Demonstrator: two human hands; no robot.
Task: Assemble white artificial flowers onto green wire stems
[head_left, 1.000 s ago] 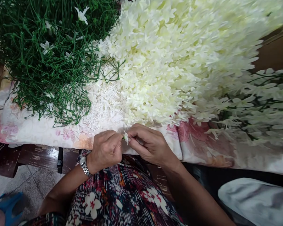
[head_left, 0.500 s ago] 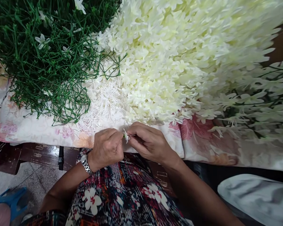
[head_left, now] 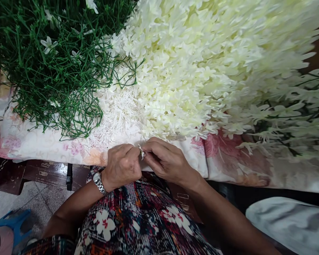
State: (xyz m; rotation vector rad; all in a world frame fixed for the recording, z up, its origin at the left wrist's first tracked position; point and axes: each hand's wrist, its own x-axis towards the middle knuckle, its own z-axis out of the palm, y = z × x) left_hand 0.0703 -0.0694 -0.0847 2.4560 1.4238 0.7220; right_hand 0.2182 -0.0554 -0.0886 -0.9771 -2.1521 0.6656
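Observation:
At the table's front edge, my two hands meet over a small white artificial flower [head_left: 141, 153]. My left hand [head_left: 124, 165], with a watch on its wrist, is closed in a fist at the flower's left side; whatever part of the stem lies inside the fist is hidden. My right hand [head_left: 168, 158] pinches with thumb and forefinger at the flower's right side, where a thin pale strand shows between the fingertips. Just beyond the hands lies a heap of thin white stamens [head_left: 118, 115]. Loose white petal blossoms [head_left: 175, 88] are piled behind my right hand.
Green plastic stems [head_left: 55, 78] form a large tangled heap at the left. Finished-looking white flowers on green stems [head_left: 279, 113] lie at the right. A floral cloth [head_left: 77, 148] covers the table. A blue stool [head_left: 16, 226] stands at lower left, and a pale-clothed knee [head_left: 284, 219] shows at lower right.
Both hands stay at the same spot around the small flower. My left fist has shifted very slightly right, and the flower is turned a little between the fingers.

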